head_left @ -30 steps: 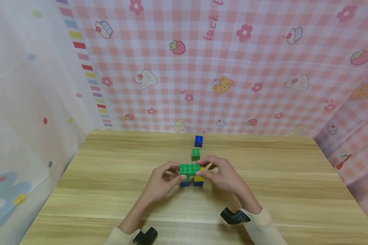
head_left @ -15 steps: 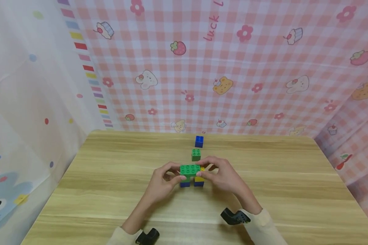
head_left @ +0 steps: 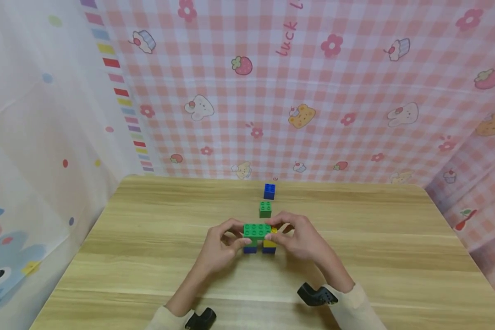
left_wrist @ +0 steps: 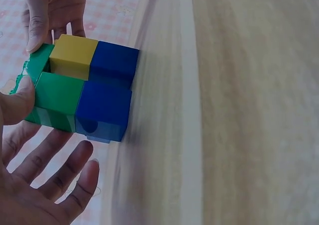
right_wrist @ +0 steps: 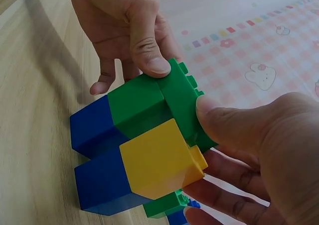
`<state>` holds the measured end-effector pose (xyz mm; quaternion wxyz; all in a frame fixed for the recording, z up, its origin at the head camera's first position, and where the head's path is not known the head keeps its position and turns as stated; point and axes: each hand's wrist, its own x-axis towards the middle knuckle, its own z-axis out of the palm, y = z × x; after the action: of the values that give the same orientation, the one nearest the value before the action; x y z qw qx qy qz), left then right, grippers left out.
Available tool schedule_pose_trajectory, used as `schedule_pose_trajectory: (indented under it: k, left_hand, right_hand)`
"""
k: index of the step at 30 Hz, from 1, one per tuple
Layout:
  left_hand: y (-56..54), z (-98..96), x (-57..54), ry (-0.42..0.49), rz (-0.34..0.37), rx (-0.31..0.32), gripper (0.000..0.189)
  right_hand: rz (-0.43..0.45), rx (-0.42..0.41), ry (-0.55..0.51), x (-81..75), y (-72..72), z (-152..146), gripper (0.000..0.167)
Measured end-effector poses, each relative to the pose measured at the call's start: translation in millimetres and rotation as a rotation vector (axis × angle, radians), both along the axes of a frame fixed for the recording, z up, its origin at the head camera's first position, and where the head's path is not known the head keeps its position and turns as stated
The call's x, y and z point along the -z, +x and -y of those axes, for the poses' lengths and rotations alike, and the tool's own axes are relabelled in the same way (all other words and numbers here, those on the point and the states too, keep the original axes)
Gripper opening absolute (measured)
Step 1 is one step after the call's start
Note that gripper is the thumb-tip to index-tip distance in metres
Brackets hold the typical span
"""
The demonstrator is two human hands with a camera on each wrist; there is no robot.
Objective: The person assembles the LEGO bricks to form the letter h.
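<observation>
A long green building brick (head_left: pixel 257 230) lies across the tops of two short stacks. In the right wrist view, the left stack is a green brick (right_wrist: pixel 137 104) on a blue brick (right_wrist: pixel 94 125). The other has a yellow brick (right_wrist: pixel 158 160) on a blue brick (right_wrist: pixel 102 185), and a yellow stud shows beside the long brick's end. My left hand (head_left: pixel 219 246) pinches the long brick's left end, thumb on its near side. At the right end, my right hand (head_left: pixel 299 236) pinches it the same way, with the far fingertips partly hidden.
Behind the stacks, a small green brick (head_left: pixel 265 210) and a small blue brick (head_left: pixel 269 191) stand in a line on the wooden table (head_left: pixel 148 256). A pink checked cloth (head_left: pixel 272 91) hangs along the table's back edge.
</observation>
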<state>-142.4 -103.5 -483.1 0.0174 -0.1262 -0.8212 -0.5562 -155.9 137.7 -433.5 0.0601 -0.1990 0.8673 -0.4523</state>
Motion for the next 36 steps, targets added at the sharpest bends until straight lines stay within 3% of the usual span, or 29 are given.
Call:
schedule_pose_trajectory:
  k: [11,18,24,36]
  left_hand:
    - [0.6,-1.4,-0.4,0.002,0.02,0.021,0.024]
    - [0.3,3.7,5.2,0.126,0.027,0.101,0.024]
    - [-0.4,8.5,10.4,0.221,0.056,0.175,0.025]
    - [-4.0,9.9,12.6,0.23,-0.015,0.218,0.026]
  right_hand:
    - [-0.016,-0.034,-0.025,0.8,3.3,-1.2,0.021]
    - [0.03,-0.063,-0.053,2.9,1.7,-0.1,0.022]
    - [0.015,-0.108,-0.062,5.8,-1.4,1.4,0.022]
    - [0.022,-0.135,-0.07,6.0,-2.6,-2.5,0.022]
